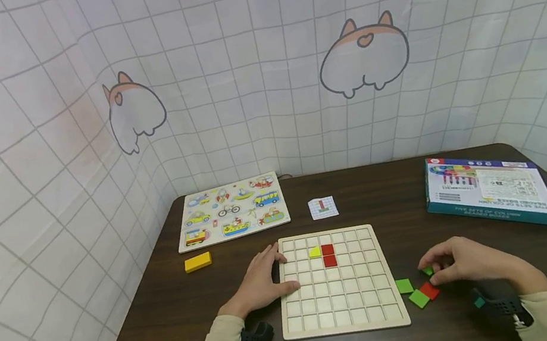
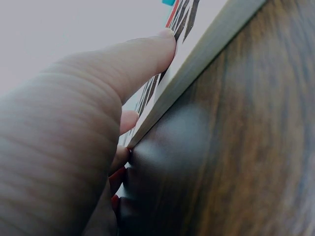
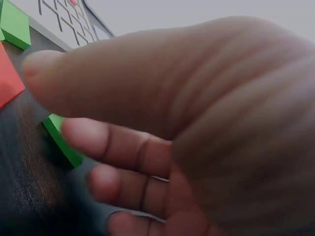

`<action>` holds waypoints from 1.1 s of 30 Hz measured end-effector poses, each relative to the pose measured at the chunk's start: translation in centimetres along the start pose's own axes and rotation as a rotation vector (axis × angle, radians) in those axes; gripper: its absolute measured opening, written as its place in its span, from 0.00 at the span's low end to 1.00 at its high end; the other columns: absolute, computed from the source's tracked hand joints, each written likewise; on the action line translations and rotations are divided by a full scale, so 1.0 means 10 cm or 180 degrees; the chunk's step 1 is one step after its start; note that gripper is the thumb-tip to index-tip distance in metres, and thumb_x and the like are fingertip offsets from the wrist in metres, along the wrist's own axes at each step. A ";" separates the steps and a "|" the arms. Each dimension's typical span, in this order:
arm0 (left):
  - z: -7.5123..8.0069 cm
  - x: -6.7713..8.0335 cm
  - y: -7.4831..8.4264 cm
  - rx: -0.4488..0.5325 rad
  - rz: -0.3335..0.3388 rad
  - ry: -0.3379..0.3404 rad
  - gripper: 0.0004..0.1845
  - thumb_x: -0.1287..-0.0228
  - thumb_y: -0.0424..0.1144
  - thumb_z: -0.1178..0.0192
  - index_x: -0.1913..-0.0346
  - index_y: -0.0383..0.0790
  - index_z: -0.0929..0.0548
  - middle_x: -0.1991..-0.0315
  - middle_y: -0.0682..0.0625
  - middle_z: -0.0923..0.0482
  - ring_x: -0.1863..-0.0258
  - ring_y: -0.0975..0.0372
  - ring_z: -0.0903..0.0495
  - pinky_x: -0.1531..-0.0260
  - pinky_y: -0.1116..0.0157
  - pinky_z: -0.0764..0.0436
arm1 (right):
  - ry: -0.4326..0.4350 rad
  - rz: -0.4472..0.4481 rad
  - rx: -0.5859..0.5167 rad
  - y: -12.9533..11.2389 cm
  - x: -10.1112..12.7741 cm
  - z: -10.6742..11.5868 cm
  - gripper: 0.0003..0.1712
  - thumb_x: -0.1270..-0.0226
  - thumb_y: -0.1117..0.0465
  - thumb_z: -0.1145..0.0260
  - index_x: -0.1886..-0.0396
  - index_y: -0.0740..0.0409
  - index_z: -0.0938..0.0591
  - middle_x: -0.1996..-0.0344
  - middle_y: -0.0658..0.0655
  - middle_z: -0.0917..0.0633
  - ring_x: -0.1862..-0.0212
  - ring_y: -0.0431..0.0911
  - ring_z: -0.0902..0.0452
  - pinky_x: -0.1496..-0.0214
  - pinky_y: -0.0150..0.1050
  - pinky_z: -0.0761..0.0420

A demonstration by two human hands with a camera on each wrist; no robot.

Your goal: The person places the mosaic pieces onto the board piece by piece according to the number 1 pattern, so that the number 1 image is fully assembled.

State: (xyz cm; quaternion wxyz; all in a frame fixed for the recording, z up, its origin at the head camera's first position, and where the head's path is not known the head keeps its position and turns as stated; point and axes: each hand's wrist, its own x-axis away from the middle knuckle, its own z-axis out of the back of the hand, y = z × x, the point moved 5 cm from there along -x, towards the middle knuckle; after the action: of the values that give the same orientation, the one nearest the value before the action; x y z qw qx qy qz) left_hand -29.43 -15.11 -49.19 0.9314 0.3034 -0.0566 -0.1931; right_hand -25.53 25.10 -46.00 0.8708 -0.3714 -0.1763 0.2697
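Note:
A pale wooden grid board [image 1: 347, 303] lies flat, with a yellow piece [image 1: 315, 252] and two red square tiles [image 1: 329, 260] in its upper cells. At the board's left edge rests my left hand [image 1: 259, 281], fingers spread; its thumb [image 2: 147, 56] lies on the rim. To the right of the board, my right hand [image 1: 471, 264] reaches down over a green tile [image 1: 428, 271]. Thumb and index finger are apart in the right wrist view, the index fingertip beside that green tile [image 3: 61, 142]. A loose red tile [image 1: 429, 290] and two green tiles [image 1: 419, 299] lie close by.
Behind the board lies a small card [image 1: 323, 207] with a coloured pattern. A vehicle picture board [image 1: 231, 210] is at the back left, near a yellow block [image 1: 198, 262]. At the back right lies a flat teal-sided box [image 1: 489, 192]. Gridded cloth [image 1: 247, 78] surrounds the table.

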 end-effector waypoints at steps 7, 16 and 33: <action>-0.01 0.00 0.01 0.0029 0.0025 -0.0006 0.29 0.46 0.63 0.32 0.48 0.49 0.26 0.23 0.46 0.49 0.24 0.47 0.53 0.29 0.41 0.51 | -0.0257 0.0096 -0.0193 -0.01 0.04 -0.05 0.15 0.40 0.59 0.28 0.53 0.54 0.15 0.73 0.50 0.22 0.72 0.38 0.29 0.75 0.32 0.30; 0.00 0.01 0.01 0.0003 -0.0005 0.0001 0.29 0.46 0.63 0.32 0.48 0.49 0.26 0.23 0.46 0.49 0.24 0.48 0.53 0.29 0.42 0.51 | -0.0214 0.0103 0.0194 -0.07 0.03 -0.09 0.16 0.47 0.56 0.23 0.57 0.49 0.15 0.67 0.48 0.23 0.66 0.40 0.31 0.68 0.32 0.29; 0.00 0.01 0.01 0.0016 0.0004 0.0016 0.28 0.45 0.63 0.33 0.49 0.50 0.26 0.23 0.47 0.49 0.24 0.48 0.53 0.30 0.41 0.49 | 0.0158 -0.0124 0.0351 -0.05 -0.08 -0.12 0.14 0.48 0.55 0.23 0.64 0.49 0.18 0.77 0.47 0.28 0.75 0.35 0.34 0.75 0.32 0.35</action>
State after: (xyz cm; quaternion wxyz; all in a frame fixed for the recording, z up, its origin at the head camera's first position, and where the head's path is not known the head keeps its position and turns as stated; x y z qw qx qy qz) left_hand -29.31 -15.07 -49.08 0.9309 0.3062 -0.0549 -0.1916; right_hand -25.43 23.67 -46.54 0.8991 -0.3259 -0.1467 0.2528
